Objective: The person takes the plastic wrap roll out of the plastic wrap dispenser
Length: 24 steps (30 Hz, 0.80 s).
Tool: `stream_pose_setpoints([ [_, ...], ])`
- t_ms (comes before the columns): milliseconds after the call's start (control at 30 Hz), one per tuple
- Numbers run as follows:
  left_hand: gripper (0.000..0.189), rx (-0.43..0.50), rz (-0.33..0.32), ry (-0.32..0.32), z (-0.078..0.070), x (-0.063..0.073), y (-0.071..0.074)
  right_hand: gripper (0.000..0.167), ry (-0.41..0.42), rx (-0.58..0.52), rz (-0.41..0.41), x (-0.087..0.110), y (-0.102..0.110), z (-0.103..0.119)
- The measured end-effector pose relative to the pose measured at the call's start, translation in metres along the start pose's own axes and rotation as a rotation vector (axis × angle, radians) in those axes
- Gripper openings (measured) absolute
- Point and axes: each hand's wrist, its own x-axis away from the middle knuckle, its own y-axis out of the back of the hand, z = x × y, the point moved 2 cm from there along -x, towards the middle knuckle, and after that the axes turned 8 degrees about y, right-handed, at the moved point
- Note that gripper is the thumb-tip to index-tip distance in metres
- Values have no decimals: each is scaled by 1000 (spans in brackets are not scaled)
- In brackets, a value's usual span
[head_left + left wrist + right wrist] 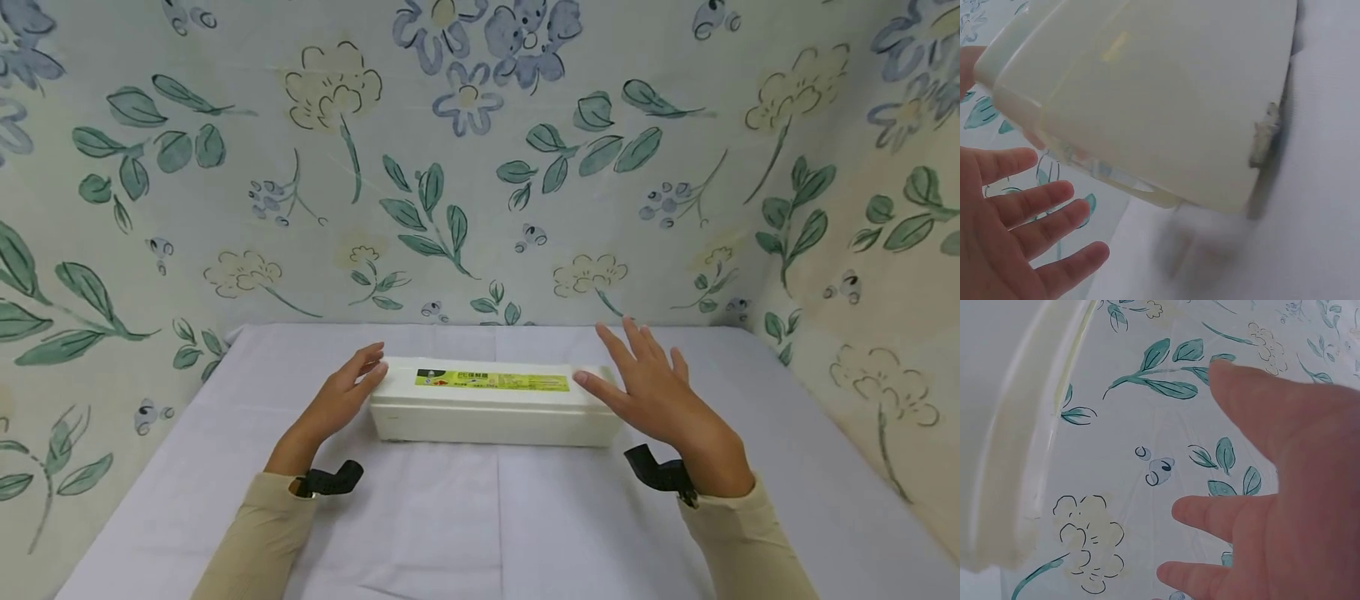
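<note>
A long white cling film box [487,423] lies crosswise on the table, its lid down and a yellow-green label [491,381] on top. At its left end is my left hand [333,404], the thumb by the top corner. In the left wrist view that hand's fingers [1047,203] are straight and spread, apart from the end wall of the box [1166,94]. Over the right end hovers my right hand [660,396], fingers spread. The right wrist view shows a gap between this hand [1316,456] and the box edge [1007,425].
A white cloth [435,517] covers the table. Flower-patterned fabric [465,217] hangs behind it and along both sides. Each wrist carries a black strap mount [337,479]. A grey, worn-looking patch [1263,137] marks the box's lower edge.
</note>
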Motion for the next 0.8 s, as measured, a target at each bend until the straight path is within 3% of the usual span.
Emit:
stream_pose_setpoints([
  [233, 62, 155, 8, 35, 12, -1, -11, 89, 8, 1, 8, -1, -1, 0],
  [400, 67, 308, 95, 70, 19, -3, -19, 90, 1, -1, 20, -1, -1, -1],
  [533, 69, 428, 160, 51, 21, -1, -23, 90, 1, -4, 15, -2, -2, 0],
  [800, 62, 439, 152, 26, 24, 8, -25, 89, -5, -1, 22, -3, -5, -1],
])
